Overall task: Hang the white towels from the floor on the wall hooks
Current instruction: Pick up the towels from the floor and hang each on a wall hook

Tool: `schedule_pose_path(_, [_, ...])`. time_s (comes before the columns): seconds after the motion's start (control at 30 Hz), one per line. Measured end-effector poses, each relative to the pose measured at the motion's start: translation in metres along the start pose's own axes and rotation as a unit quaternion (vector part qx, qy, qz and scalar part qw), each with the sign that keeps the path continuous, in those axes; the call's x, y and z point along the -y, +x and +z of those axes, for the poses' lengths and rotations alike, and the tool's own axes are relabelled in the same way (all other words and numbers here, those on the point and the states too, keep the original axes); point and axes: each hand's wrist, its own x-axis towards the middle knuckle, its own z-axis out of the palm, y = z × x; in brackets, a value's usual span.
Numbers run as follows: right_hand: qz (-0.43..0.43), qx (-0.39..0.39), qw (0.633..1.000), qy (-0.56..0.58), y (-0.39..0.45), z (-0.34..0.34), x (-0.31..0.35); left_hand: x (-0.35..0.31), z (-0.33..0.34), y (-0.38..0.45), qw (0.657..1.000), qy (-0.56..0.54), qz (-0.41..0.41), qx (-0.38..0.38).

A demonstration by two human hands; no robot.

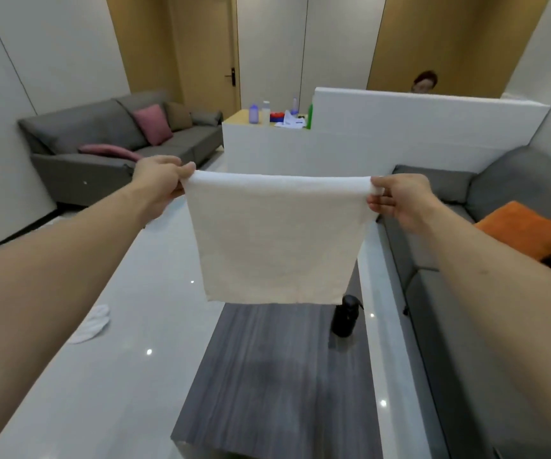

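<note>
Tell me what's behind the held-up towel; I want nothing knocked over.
Behind the towel a black pump bottle shows below its lower right corner, on the dark table. Whatever stands behind the cloth itself is covered.

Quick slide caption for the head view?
Left hand and right hand hold a square white terry towel stretched above a grey wood-grain table.

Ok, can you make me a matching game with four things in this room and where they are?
Things:
1. white towel
2. black bottle
3. orange cushion
4. pink cushion

Places:
A. standing on the dark grey table
B. leaning on the back of the far sofa
C. held up in the air by the left hand and right hand
D. lying on the sofa on the right

Pairs: 1-C, 2-A, 3-D, 4-B
</note>
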Motion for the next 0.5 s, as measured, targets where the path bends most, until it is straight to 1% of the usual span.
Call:
schedule_pose_path(0.1, [-0.035, -0.016, 0.999, 0.019, -0.001, -0.001, 0.030, -0.024, 0.006, -0.005, 0.999, 0.017, 0.050, -0.010])
schedule_pose_path(0.27, [-0.066, -0.036, 0.994, 0.077, -0.018, -0.007, 0.060, -0.048, 0.005, -0.019, 0.998, 0.020, 0.049, -0.035])
schedule_pose_path(0.4, [-0.071, -0.026, 0.992, 0.101, -0.029, -0.004, 0.065, -0.055, -0.005, -0.028, 0.997, 0.007, 0.061, -0.040])
schedule_pose_path(0.5, [-0.069, -0.002, 0.992, 0.106, -0.033, 0.000, 0.066, -0.060, -0.022, -0.031, 0.995, 0.043, 0.082, -0.041])
